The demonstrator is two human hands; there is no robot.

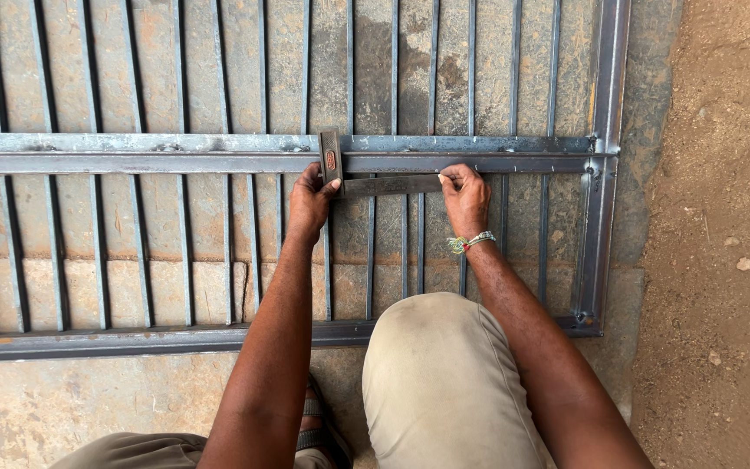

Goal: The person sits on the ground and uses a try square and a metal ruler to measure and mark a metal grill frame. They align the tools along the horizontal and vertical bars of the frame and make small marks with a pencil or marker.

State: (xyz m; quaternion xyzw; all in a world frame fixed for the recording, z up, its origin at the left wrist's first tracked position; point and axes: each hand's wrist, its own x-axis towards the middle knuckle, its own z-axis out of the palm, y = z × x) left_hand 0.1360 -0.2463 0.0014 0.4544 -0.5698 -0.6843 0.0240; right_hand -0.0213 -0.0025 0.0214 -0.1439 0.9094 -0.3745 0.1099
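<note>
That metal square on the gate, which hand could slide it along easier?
Probably the left hand: it grips the try square at its thick stock, hooked over the cross rail. The right hand only pinches the blade's tip.

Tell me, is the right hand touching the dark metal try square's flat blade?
Touching. The head view shows the right hand with fingertips pressed on the end of the dark metal try square.

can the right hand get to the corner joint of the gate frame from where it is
Probably yes: the right hand rests on the try square's blade, and only open bars lie between it and the corner joint.
</note>
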